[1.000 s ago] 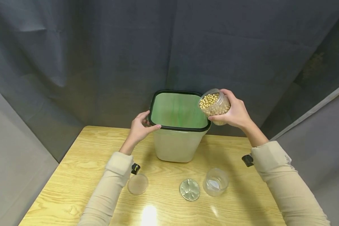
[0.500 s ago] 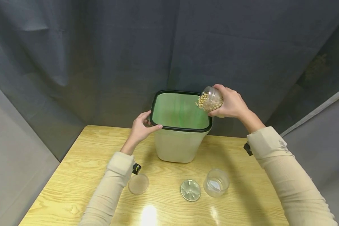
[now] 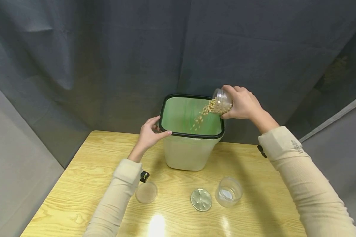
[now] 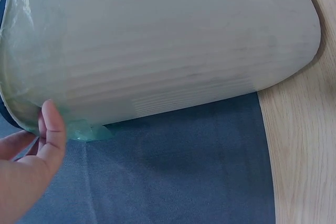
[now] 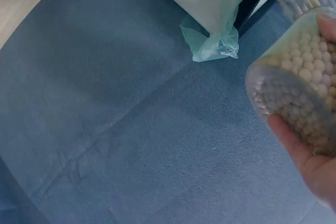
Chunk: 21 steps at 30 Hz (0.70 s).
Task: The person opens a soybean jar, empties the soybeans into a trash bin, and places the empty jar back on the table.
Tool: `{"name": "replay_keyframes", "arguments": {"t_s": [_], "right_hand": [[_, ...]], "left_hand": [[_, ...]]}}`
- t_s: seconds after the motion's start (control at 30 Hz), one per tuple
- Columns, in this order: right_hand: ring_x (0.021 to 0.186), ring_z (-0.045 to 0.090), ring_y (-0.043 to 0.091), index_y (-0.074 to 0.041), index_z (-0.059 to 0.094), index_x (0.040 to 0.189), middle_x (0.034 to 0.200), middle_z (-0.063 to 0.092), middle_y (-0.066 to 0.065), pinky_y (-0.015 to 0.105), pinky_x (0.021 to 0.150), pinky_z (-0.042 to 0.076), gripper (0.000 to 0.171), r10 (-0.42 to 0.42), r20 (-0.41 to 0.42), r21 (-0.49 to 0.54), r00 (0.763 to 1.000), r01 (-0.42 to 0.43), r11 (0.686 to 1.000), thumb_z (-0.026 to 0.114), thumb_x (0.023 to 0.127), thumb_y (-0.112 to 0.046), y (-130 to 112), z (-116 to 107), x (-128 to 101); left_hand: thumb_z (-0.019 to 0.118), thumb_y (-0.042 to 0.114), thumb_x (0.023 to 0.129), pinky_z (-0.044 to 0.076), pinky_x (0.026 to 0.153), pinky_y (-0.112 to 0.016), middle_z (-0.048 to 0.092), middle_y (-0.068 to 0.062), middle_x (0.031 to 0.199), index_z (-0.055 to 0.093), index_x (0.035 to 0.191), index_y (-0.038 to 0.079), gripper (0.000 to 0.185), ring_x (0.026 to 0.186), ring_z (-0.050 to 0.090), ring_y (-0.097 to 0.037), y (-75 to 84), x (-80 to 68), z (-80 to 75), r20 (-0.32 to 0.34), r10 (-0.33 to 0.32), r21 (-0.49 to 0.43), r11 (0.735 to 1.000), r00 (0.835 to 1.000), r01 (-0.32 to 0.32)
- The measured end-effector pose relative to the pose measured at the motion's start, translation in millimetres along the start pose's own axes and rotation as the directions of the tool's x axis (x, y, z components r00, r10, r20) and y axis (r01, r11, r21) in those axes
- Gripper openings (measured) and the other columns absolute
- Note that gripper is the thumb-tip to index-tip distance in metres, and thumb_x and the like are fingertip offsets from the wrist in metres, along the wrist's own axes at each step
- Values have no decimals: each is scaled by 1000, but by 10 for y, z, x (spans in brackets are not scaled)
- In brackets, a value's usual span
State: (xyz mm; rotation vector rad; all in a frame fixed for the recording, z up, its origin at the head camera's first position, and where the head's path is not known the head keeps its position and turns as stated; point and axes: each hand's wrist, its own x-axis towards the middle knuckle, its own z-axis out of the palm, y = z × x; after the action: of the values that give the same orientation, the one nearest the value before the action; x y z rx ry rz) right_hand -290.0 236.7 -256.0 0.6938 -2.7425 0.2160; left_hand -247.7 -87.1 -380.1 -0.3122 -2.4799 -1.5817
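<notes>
A pale trash bin (image 3: 185,154) with a black rim stands on the table, lined with a green plastic bag (image 3: 181,112). My left hand (image 3: 148,135) grips its near left corner, thumb at the front of the rim and fingers along the side. Above the bin's right edge, my right hand (image 3: 244,103) holds a clear plastic jar (image 3: 223,98), tipped mouth down to the left. Round yellow soybeans (image 3: 209,108) stream from it into the bin. Many soybeans (image 5: 310,66) still show through the jar's wall in the right wrist view. The bin's bottom is hidden.
On the wooden table (image 3: 101,164) in front of the bin lie a clear round lid (image 3: 146,192) and a silvery foil disc (image 3: 201,199). A clear plastic tub (image 3: 228,192) stands right of the disc. A dark curtain (image 3: 130,65) hangs close behind the bin.
My right hand has moved slightly up and left and tipped the jar further over. Soybeans, first resting inside it, now pour into the bin. The left hand stays at the rim.
</notes>
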Motion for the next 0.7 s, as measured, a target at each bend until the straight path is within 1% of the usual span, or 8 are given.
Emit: {"name": "replay_keyframes", "arguments": {"t_s": [0.1,0.2,0.33,0.57,0.7], "right_hand": [[96,48,41,-13,39,132,110,50,22,54,70,41,92,-11,20,-31,1000,12,999,84,54,-32,-3,-33,7],[101,45,41,-12,37,134,115,49,22,55,73,40,93,-24,38,-62,999,26,998,83,55,-31,-9,-60,15],[105,43,41,-10,37,134,119,47,23,55,77,40,94,-56,41,-99,998,60,993,83,55,-31,-12,-78,37],[103,44,41,-8,40,132,115,49,22,56,76,41,94,-127,9,-134,992,127,983,84,52,-31,-22,-98,72],[105,43,42,-8,41,132,116,48,21,57,72,43,93,-170,19,-174,985,170,970,85,52,-30,-39,-100,86]], "left_hand": [[79,27,70,46,76,-34,37,-14,139,39,137,3,82,86,55,-28,7,3,4,2,2,-1,1000,1000,-2],[79,27,70,46,77,-35,36,-15,139,39,137,3,82,85,56,-26,11,1,4,5,3,3,1000,1000,-3],[79,26,70,46,77,-36,36,-15,139,39,137,2,81,84,56,-24,4,0,1,8,6,11,1000,1000,-6],[78,27,70,46,77,-36,36,-15,139,39,137,2,82,84,56,-25,-7,14,0,7,3,15,1000,1000,-3],[78,27,70,46,77,-36,36,-15,139,38,137,2,82,84,56,-25,-8,16,-4,8,-1,19,1000,1000,1]]}}
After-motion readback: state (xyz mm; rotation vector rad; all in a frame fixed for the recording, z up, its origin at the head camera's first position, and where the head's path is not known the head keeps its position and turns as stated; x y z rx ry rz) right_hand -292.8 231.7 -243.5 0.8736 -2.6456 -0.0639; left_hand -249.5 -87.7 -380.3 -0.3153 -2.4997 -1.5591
